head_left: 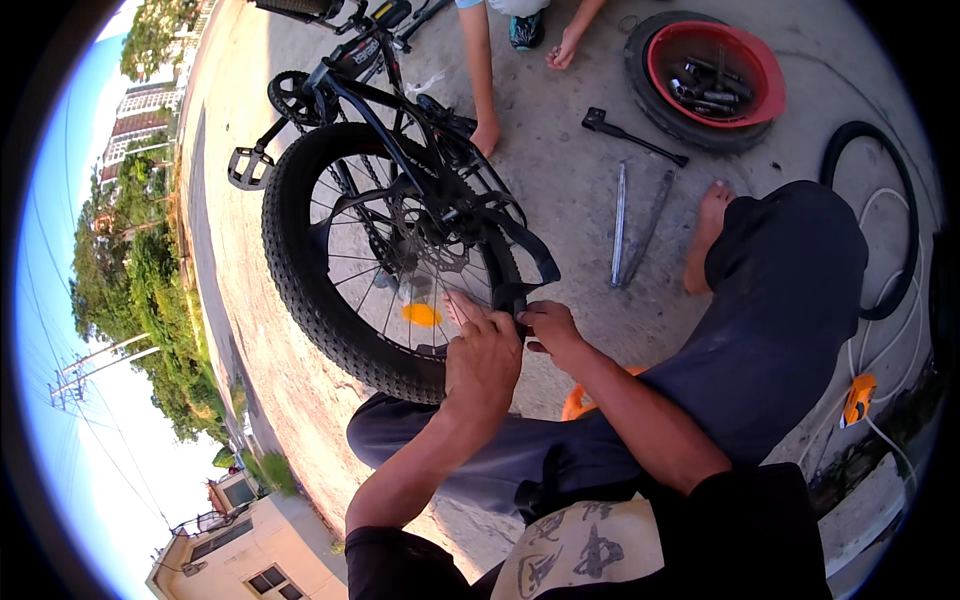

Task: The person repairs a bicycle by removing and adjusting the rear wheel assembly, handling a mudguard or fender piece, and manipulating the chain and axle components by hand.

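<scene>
A fat-tyred bicycle lies tipped on the ground, its knobbly black tyre (318, 300) facing me, with spokes and a brake disc (428, 232) inside. My left hand (485, 362) is closed over the tyre's near right edge, its fingertips partly hidden. Beside it, my right hand (553, 328) pinches black rubber at the same edge with thumb and fingers. A flat black rubber strip (535, 252), which looks like a limp inner tube, loops out of the wheel just above my right hand and also hangs across the spokes. Where it meets the tyre is hard to make out.
Another person's hand (486, 137) rests by the frame; their other hand (563, 50) hangs farther right. Two metal bars (619, 225) and a black-handled tool (635, 138) lie on concrete. A red bowl (773, 85) of sockets sits in a tyre. A black hose-like loop (912, 235) lies right.
</scene>
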Demonstrator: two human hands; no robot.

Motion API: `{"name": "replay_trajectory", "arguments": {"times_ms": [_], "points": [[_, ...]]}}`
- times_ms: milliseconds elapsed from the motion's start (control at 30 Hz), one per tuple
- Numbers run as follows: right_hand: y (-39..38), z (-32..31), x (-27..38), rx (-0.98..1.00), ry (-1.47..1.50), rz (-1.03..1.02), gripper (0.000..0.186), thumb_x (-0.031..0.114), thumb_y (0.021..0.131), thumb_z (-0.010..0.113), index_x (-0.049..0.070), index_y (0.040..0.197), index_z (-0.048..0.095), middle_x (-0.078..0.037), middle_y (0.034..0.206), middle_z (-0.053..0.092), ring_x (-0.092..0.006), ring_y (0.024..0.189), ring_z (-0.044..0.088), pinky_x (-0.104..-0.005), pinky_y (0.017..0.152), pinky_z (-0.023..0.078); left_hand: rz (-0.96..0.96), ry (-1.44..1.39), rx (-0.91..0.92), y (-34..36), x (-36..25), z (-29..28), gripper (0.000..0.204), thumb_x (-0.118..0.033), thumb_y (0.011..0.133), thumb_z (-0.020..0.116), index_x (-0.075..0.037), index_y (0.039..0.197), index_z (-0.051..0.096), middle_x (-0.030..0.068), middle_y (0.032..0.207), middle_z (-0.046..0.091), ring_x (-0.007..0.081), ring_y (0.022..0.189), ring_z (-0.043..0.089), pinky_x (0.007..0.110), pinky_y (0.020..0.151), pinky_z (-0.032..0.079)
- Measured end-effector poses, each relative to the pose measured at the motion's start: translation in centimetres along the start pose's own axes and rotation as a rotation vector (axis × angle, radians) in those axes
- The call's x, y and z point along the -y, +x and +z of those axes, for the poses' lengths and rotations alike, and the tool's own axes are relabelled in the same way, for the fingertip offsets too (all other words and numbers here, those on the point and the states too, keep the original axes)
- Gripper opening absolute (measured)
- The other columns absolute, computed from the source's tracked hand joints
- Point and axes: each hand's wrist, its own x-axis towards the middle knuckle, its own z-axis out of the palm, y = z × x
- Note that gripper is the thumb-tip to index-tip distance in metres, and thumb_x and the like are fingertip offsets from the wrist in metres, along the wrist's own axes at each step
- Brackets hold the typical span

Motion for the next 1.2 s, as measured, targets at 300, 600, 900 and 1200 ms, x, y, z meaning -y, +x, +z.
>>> {"name": "replay_trajectory", "arguments": {"times_ms": [300, 600, 900, 1200], "points": [[0.4, 0.6, -0.8, -0.032, 0.074, -0.003, 0.076, 0.021, 0.085, 0.074, -0.004, 0.145, 0.034, -0.015, 0.106, 0.065, -0.0213, 0.086, 0.066, -0.0344, 0.070, 0.057, 0.072, 0.082, 0.175, -0.1, -0.3, 0.4, 0.008, -0.011, 0.084, 0.063, -0.004, 0.088, 0.066, 0.0075, 0.083, 0.066, 0.0203, 0.082, 0.068, 0.032, 0.068, 0.054], [-0.4, 1.3, 0.6, 0.081, -0.183, -0.152, 0.073, 0.027, 0.078, 0.076, -0.002, 0.137, 0.044, -0.013, 0.103, 0.065, -0.0177, 0.079, 0.066, -0.0315, 0.057, 0.055, 0.032, -0.015, 0.180, 0.7, -0.9, 1.1, 0.009, -0.011, 0.082, 0.067, -0.003, 0.085, 0.068, 0.0133, 0.092, 0.068, 0.0253, 0.085, 0.068, 0.036, 0.074, 0.055], [-2.2, 1.3, 2.0, 0.081, -0.041, -0.044, 0.029, 0.018, 0.080, 0.068, -0.007, 0.094, 0.061, -0.017, 0.091, 0.065, -0.0238, 0.075, 0.069, -0.0390, 0.063, 0.062, 0.054, -0.359, 0.229, 1.1, 0.4, -0.1, 0.008, -0.008, 0.084, 0.065, -0.001, 0.080, 0.066, 0.0185, 0.076, 0.070, 0.0332, 0.077, 0.072, 0.039, 0.066, 0.058], [-1.2, 0.7, 1.3, 0.190, 0.027, 0.040, 0.045, 0.023, 0.087, 0.064, -0.001, 0.122, 0.052, -0.015, 0.098, 0.064, -0.0276, 0.087, 0.068, -0.0467, 0.069, 0.060, 0.066, -0.376, 0.240, -0.6, 0.5, -0.1, 0.015, -0.017, 0.081, 0.066, -0.004, 0.076, 0.066, 0.0168, 0.073, 0.070, 0.0322, 0.070, 0.072, 0.044, 0.064, 0.055]]}}
